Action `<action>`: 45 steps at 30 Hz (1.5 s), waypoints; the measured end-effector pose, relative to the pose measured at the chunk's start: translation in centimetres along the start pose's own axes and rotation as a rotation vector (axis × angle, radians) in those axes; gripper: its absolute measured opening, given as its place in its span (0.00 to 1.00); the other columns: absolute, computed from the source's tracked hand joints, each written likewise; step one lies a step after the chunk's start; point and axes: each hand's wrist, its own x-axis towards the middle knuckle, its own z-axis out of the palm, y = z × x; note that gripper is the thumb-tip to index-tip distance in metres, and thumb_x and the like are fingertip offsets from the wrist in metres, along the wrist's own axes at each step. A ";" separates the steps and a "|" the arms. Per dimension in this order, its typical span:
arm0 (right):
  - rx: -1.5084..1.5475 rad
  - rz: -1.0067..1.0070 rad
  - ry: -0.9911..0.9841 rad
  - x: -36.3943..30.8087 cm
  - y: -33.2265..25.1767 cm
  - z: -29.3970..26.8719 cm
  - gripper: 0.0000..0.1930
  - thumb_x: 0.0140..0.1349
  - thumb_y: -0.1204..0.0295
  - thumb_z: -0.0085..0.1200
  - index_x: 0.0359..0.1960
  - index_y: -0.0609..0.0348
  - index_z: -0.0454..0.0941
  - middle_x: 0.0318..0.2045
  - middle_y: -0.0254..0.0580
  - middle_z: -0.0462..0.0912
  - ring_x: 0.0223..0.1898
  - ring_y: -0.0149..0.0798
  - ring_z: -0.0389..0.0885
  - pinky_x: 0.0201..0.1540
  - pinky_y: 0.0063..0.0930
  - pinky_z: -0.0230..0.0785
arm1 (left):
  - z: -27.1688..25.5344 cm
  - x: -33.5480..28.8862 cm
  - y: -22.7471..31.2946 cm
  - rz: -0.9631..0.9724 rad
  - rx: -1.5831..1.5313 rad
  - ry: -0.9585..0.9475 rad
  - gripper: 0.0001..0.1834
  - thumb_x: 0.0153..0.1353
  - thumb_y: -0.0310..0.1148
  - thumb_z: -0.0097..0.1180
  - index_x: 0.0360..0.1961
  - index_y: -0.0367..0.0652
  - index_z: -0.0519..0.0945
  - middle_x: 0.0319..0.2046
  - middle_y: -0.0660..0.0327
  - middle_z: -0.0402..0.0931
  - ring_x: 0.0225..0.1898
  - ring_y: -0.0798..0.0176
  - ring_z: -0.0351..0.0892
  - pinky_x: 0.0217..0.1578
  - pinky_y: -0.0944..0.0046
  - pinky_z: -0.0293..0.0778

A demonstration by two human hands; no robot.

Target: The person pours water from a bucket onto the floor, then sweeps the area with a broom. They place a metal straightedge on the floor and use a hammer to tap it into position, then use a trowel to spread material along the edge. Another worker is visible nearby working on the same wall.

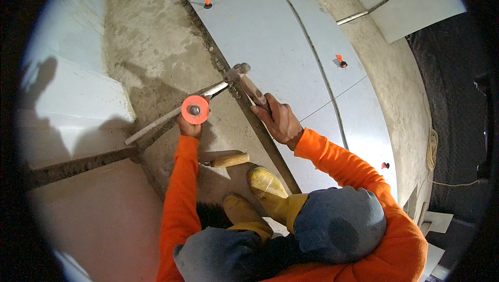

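My left hand grips a chisel with a round orange hand guard, seen nearly end-on with its grey striking end in the middle. The guard hides most of the fingers and the chisel's lower end. My right hand is closed round the wooden handle of a hammer. The hammer's dusty head is up to the right of the chisel, apart from it. Below both tools, a white pipe lies slantwise in a groove in the concrete floor. A trowel with a wooden handle lies by my boots.
Large pale tiles cover the floor on the right, with orange levelling clips standing in their joints. A white wall rises at left. Farther right are a loose pale panel, another pipe and a coiled cord.
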 end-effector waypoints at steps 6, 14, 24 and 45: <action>0.004 -0.004 0.022 0.5 -0.8 0.0 0.21 0.74 0.54 0.50 0.41 0.65 0.69 0.18 0.57 0.74 0.22 0.54 0.78 0.27 0.45 0.68 | 4.0 1.8 -1.0 0.344 1.020 -0.219 0.23 0.56 0.43 0.72 0.47 0.45 0.80 0.44 0.62 0.80 0.45 0.63 0.80 0.44 0.60 0.79; 0.024 0.040 -0.053 -0.6 -0.7 -0.7 0.20 0.74 0.54 0.50 0.40 0.64 0.68 0.16 0.57 0.72 0.19 0.57 0.77 0.26 0.46 0.66 | -0.8 -0.6 -2.1 0.703 1.464 -0.508 0.18 0.66 0.40 0.59 0.50 0.38 0.79 0.47 0.61 0.80 0.45 0.61 0.80 0.48 0.60 0.78; 0.076 0.093 -0.061 -2.1 -1.1 -2.1 0.23 0.72 0.50 0.51 0.43 0.62 0.70 0.18 0.53 0.72 0.21 0.42 0.75 0.28 0.40 0.67 | 0.8 -3.5 -0.6 0.413 1.071 -0.248 0.18 0.66 0.39 0.59 0.52 0.40 0.80 0.49 0.59 0.82 0.46 0.57 0.82 0.48 0.58 0.79; 0.114 0.058 -0.062 -1.6 0.3 -3.4 0.26 0.73 0.49 0.48 0.44 0.67 0.70 0.18 0.56 0.72 0.20 0.51 0.75 0.27 0.44 0.66 | 4.6 -1.2 5.5 0.574 1.004 -0.220 0.14 0.62 0.24 0.62 0.50 0.37 0.80 0.47 0.60 0.83 0.49 0.59 0.82 0.52 0.60 0.75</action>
